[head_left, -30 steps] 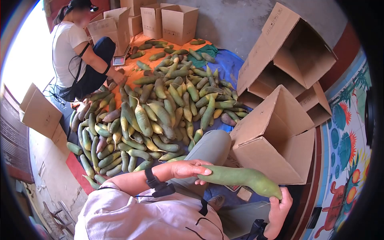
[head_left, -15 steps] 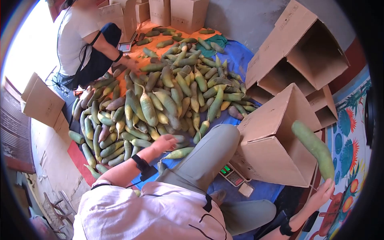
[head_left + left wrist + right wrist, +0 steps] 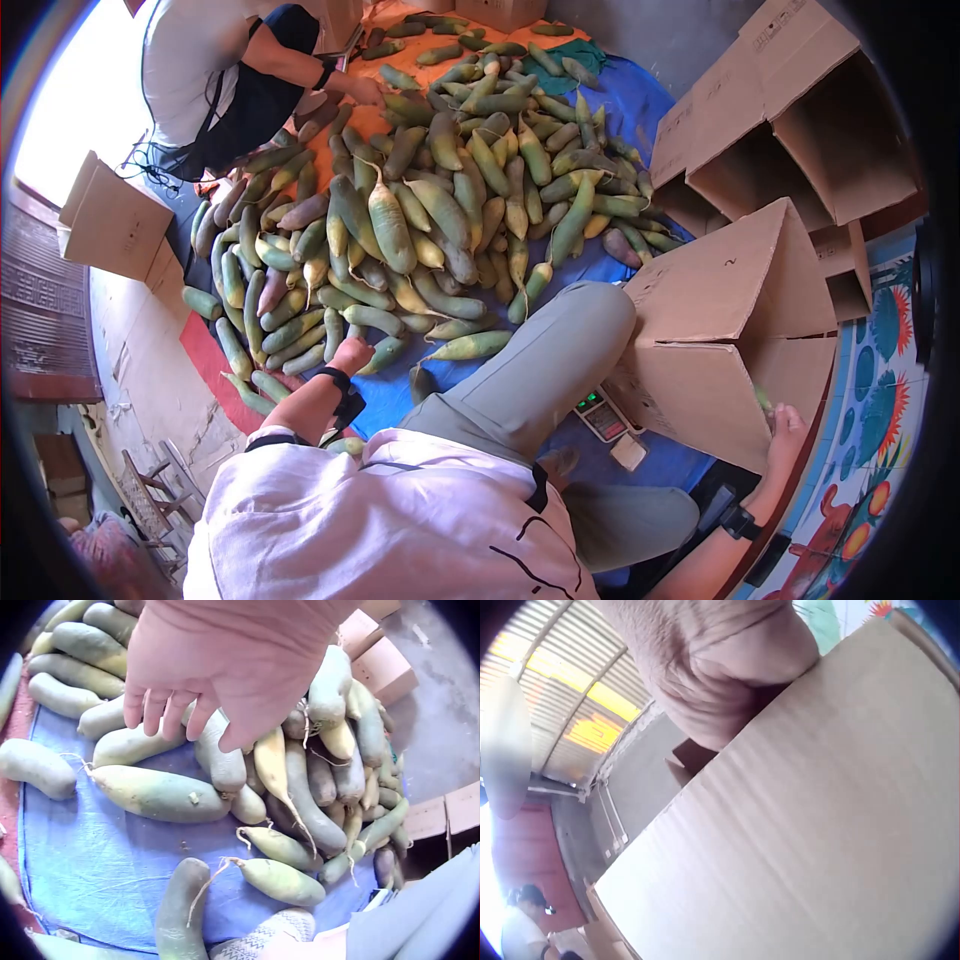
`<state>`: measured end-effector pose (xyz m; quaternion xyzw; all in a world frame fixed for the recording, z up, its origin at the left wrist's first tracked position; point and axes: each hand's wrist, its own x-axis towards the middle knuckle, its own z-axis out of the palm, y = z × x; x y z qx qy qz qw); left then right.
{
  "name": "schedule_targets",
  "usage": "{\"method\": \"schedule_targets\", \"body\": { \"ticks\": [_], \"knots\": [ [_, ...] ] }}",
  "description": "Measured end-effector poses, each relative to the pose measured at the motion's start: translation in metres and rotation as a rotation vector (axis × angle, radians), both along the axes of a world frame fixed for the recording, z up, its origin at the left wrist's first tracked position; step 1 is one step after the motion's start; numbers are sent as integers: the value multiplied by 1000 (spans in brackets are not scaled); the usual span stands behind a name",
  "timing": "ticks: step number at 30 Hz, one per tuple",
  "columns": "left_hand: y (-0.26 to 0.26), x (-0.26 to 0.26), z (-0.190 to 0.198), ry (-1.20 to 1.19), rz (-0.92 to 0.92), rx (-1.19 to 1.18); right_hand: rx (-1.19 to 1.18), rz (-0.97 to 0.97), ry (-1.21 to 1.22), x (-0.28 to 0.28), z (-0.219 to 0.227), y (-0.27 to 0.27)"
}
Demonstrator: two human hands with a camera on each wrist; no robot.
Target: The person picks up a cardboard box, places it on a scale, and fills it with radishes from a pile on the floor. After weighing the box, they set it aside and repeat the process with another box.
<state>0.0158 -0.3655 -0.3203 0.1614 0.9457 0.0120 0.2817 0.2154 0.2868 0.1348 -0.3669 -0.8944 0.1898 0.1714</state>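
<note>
My right hand [image 3: 787, 435] is at the mouth of a cardboard box [image 3: 690, 395] lying on its side. It holds a green radish [image 3: 763, 398], of which only a sliver shows past the box flap. In the right wrist view, the flap [image 3: 795, 825] covers the fingers and the radish. Over the near edge of a big heap of green radishes [image 3: 390, 225] hangs my left hand [image 3: 352, 356], its fingers loose and apart. The left wrist view shows a pale green radish [image 3: 157, 793] with a thin root just below those fingers.
A small scale [image 3: 600, 415] with lit digits stands between my knee and the box. More open boxes [image 3: 790, 130] are stacked at the right, before a painted wall. Another person [image 3: 215, 85] squats at the heap's far left. A blue sheet [image 3: 420, 385] lies under the radishes.
The hands have parted: the right carried the radish rightward and into the box mouth. The left let go of it and swung left to the near edge of the heap.
</note>
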Motion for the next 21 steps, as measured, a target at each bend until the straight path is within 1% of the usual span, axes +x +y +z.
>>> {"method": "schedule_targets", "body": {
  "ticks": [1,2,4,5,7,8,9,11,13,15,17,19,20,21],
  "knots": [
    [5,2,9,-61,107,-22,-102,10,80,-1,-3,0],
    [10,2,18,-73,107,-25,-104,9,68,-2,-4,0],
    [28,-1,58,-299,546,128,-145,-4,61,-1,-2,-3],
    [34,3,63,-311,544,124,-145,-8,50,-2,1,-6],
    [43,8,71,-270,635,196,-217,-45,70,-5,5,-15],
    [49,3,79,-382,605,144,-213,-51,59,-3,3,-13],
    [52,4,72,-397,599,145,-177,-51,64,-2,2,-12],
    [56,12,49,-333,676,131,-131,-54,51,1,3,-10],
    [63,10,52,-381,655,69,-106,-57,129,-5,6,-24],
    [67,10,46,-345,667,43,-60,-71,119,-3,6,-29],
    [74,4,49,-358,683,-34,-15,-86,113,-4,7,-31],
    [80,-5,51,-339,561,-161,-41,-100,141,-3,8,-35],
    [82,-7,55,-346,554,-163,-39,-107,134,-3,7,-34],
    [85,-8,60,-373,479,-176,-27,-86,157,-2,6,-34]
  ]
}}
